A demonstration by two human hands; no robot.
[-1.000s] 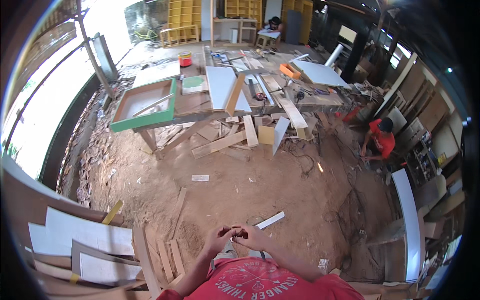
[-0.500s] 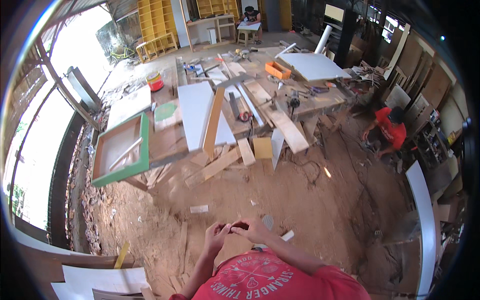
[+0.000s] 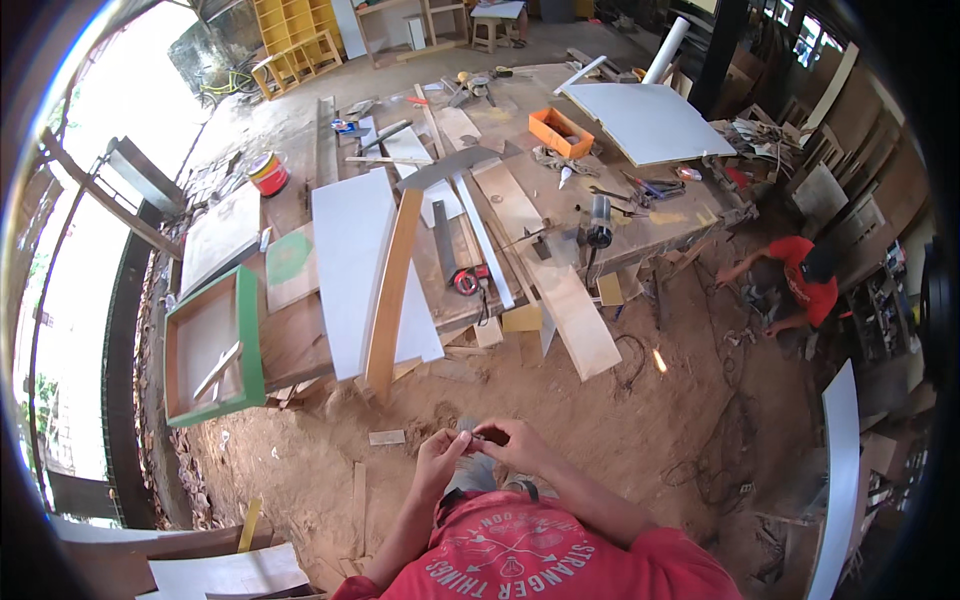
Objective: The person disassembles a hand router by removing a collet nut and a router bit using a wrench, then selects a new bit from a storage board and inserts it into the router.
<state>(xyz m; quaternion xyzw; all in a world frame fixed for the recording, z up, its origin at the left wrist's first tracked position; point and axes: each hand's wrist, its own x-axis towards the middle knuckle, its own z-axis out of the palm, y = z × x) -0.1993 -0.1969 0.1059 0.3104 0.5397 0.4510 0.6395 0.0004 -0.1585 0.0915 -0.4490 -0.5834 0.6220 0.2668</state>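
Note:
My left hand (image 3: 441, 459) and my right hand (image 3: 510, 444) meet in front of my waist, their fingertips pinched together. Whatever lies between the fingers is too small to make out. Beyond my hands stands a wooden workbench (image 3: 560, 85). On its near side are a white panel (image 3: 350, 270), a brown wooden strip (image 3: 394, 295), a red-and-black tape measure (image 3: 467, 281) and a long pale plank (image 3: 570, 315) that juts past the edge. A handsaw (image 3: 447, 168) lies farther back. Both hands are apart from all of these.
A green-edged tray-like frame (image 3: 250, 340) sits at the bench's left corner. An orange box (image 3: 561, 133), a black power tool (image 3: 599, 222) and a large white board (image 3: 645, 122) lie to the right. A person in red (image 3: 800, 275) crouches on the right. Wood scraps (image 3: 387, 437) dot the dirt floor.
The bench and its contents now appear nearer and lower in view, and my legs show below my hands. My hands stay pinched together at my waist.

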